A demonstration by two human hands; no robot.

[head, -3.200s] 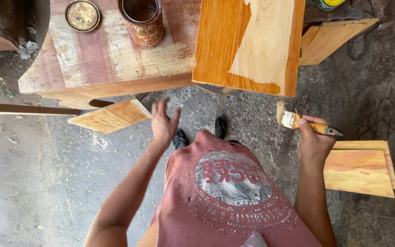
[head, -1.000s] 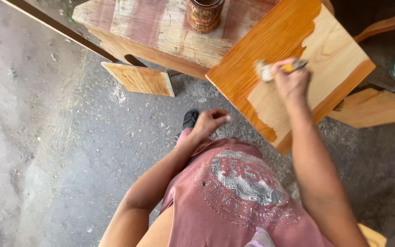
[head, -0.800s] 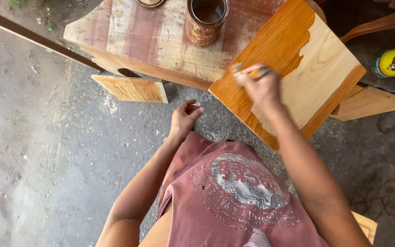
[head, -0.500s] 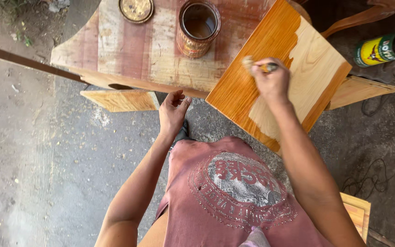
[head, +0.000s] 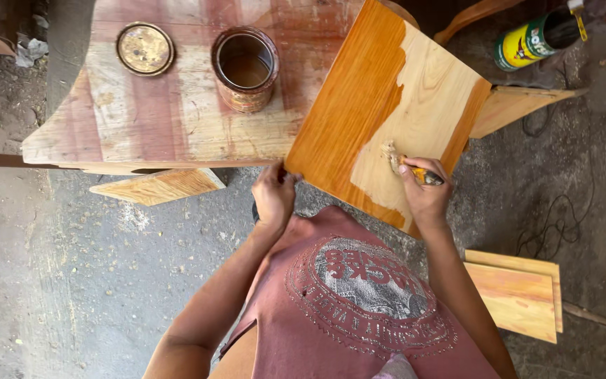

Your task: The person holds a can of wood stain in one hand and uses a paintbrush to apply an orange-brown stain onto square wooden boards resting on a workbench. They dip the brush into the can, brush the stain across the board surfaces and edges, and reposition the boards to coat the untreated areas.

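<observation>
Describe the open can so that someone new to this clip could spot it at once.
Start at the big pink-streaked wooden table at the top. The open can stands upright near its middle, left of the tilted board. Unlike the flat round lid beside it, it is a rusty cylinder with brown liquid inside.

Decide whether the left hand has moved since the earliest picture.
Yes. The left hand, earlier spread in the air clear of the board, has moved forward and now touches the near corner of the half-stained board.

Stained plank bench [head: 142, 119] bearing open tin [head: 245, 68], lid [head: 145, 48], tilted board [head: 387, 112].
</observation>
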